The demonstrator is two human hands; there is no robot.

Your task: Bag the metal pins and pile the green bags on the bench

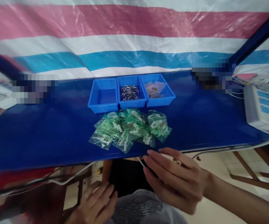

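My right hand (175, 177) is at the front edge of the blue table, its fingers stretched out and slightly apart, holding nothing I can see. A short piece of white cable (141, 162) shows beside its fingertips; whether they touch it I cannot tell. Lower down, near my lap, my left hand (97, 202) has loosely bent fingers, apart, with nothing visible in them. Just beyond my right hand lies a pile of small clear-green plastic bags (125, 129) containing white plugs and metal screws. One bag (158, 124) lies at the pile's right side.
Behind the bags stand three blue trays: a bare left one (103, 93), a middle one (132, 104) with screws, and a right one (161, 102) with clear packets. A white power strip (255, 109) sits at right. Cables hang along the table's (55, 130) front edge.
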